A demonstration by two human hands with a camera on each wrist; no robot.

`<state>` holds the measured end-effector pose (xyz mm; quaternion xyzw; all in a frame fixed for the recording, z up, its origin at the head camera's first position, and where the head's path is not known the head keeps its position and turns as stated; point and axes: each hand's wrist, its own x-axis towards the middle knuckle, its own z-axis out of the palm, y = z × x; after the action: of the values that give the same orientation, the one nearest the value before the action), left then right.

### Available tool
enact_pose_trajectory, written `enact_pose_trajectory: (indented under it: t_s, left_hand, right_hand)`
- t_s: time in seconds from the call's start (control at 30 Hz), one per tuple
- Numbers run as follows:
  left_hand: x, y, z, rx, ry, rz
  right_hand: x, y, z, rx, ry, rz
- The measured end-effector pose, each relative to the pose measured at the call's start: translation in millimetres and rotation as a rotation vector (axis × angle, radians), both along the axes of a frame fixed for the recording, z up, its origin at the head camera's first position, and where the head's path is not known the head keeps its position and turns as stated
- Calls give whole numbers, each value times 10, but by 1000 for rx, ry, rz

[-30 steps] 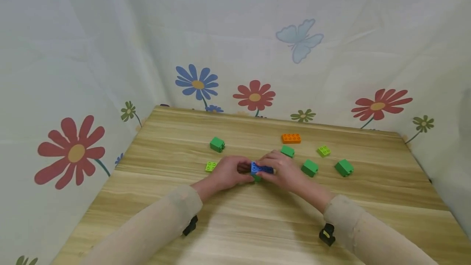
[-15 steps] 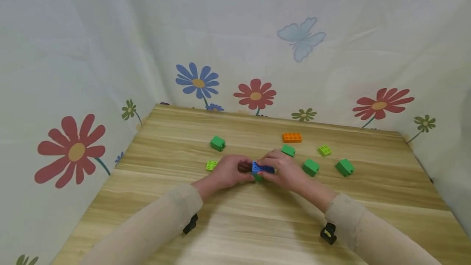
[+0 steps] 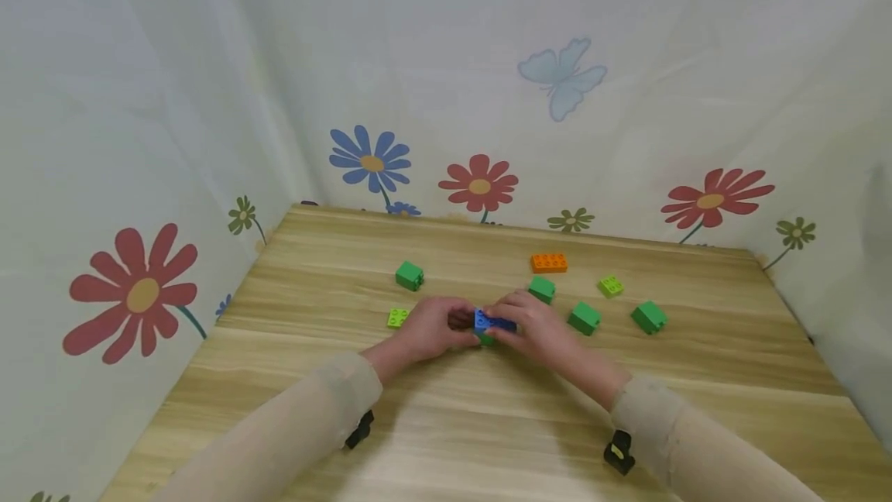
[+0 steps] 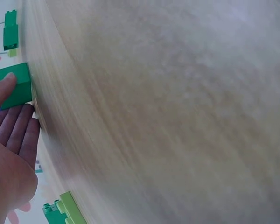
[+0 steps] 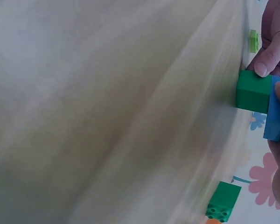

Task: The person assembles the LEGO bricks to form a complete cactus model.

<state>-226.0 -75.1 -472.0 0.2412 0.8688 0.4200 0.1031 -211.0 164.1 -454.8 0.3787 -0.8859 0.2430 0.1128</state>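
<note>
Near the middle of the table, my left hand (image 3: 430, 328) pinches a green toy brick (image 5: 253, 91), with the thumb on its near side. On top of that brick lies a longer blue toy brick (image 3: 481, 321), one end of it jutting out to the right. My right hand (image 3: 536, 328) grips the blue brick between thumb and fingers, covering part of it. In the right wrist view the two bricks touch face to face; whether they are fully pressed together I cannot tell. A lime brick (image 3: 398, 318) lies just left of my left hand.
Behind the hands lie a green brick (image 3: 409, 276) at left and an orange brick (image 3: 549, 263) at the back. To the right are green bricks (image 3: 584, 318) and a small lime brick (image 3: 610, 287). A flower-printed cloth (image 3: 432, 60) hangs behind the wooden table (image 3: 446, 424).
The head view has shifted slightly. Both hands keep their hold on the bricks, with no clear movement of either hand or of the bricks lying around.
</note>
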Motion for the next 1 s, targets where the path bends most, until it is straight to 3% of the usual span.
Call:
enact_pose_trajectory:
  t_s: [0.27, 0.63, 1.0]
  left_hand:
    - [14, -2, -16, -20, 0, 14]
    - [13, 10, -11, -7, -23, 15]
    - [4, -7, -33, -3, -10, 10]
  right_hand:
    - [16, 53, -76, -137, -4, 14]
    - [35, 139, -99, -162, -185, -64]
    - [33, 100, -116, -194, -239, -93]
